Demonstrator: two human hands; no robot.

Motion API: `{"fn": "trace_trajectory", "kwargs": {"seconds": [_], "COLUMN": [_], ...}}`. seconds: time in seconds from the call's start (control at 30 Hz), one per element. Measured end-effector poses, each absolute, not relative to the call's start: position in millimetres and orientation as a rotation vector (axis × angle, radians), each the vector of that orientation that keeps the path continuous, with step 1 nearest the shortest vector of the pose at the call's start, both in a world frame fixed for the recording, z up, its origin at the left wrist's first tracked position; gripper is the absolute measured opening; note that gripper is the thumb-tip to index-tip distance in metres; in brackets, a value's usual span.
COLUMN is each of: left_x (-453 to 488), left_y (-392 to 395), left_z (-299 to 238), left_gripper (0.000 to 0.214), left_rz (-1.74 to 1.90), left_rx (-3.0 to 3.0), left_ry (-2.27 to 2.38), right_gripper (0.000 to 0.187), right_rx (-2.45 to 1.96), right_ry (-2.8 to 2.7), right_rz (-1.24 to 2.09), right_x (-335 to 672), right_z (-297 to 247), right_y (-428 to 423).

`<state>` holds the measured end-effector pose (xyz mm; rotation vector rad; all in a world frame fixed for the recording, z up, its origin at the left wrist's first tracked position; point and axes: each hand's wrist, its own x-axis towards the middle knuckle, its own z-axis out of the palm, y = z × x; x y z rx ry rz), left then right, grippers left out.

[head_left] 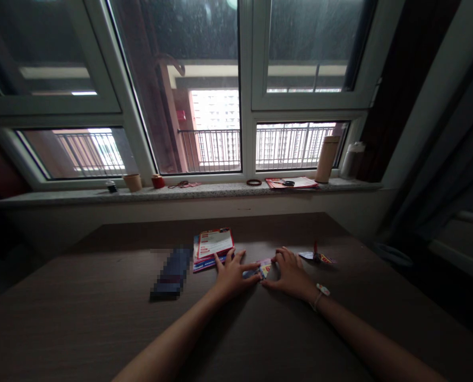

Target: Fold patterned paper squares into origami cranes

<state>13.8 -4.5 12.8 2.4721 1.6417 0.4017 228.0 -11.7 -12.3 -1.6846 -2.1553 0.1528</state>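
Observation:
A small piece of printed paper (265, 269), yellow, pink and bluish, lies on the table between my two hands and looks folded. My left hand (234, 273) holds its left part down with thumb and index finger, while its other fingers spread toward the stack of printed booklets (215, 244). At the paper's right edge, my right hand (292, 275) curls round with thumb and index finger against it. A band with a small light ornament (323, 289) circles my right wrist. The paper's underside and parts of its edges are hidden by my fingers.
On the brown table (101, 297), a dark pixelated object (172, 273) lies left of the booklets. Folded paper scraps (319, 257) lie to the right. The windowsill bears a tan flask (327, 159), a paper cup (132, 182), scissors (287, 183) on papers and a dark ring (254, 182).

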Motion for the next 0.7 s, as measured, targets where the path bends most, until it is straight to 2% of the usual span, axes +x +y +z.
{"fn": "trace_trajectory", "kwargs": {"seconds": [0.43, 0.5, 0.63, 0.7], "left_x": [11, 11, 11, 11], "left_y": [-4, -4, -5, -5], "left_z": [7, 6, 5, 6], "left_gripper": [0.038, 0.037, 0.038, 0.037], "left_rz": [0.469, 0.502, 0.522, 0.513], "left_rx": [2.497, 2.5, 2.485, 2.478], "left_ry": [1.642, 1.661, 1.698, 1.703], "right_gripper": [0.075, 0.067, 0.036, 0.027], "right_rx": [-1.566, -1.504, -1.366, -1.326], "right_ry": [-2.083, -2.091, -2.152, -2.188], "right_rz": [0.228, 0.265, 0.318, 0.331], "right_x": [232, 232, 233, 233], "right_z": [-13, -10, -4, -3], "right_y": [-12, -14, -16, -17]}}
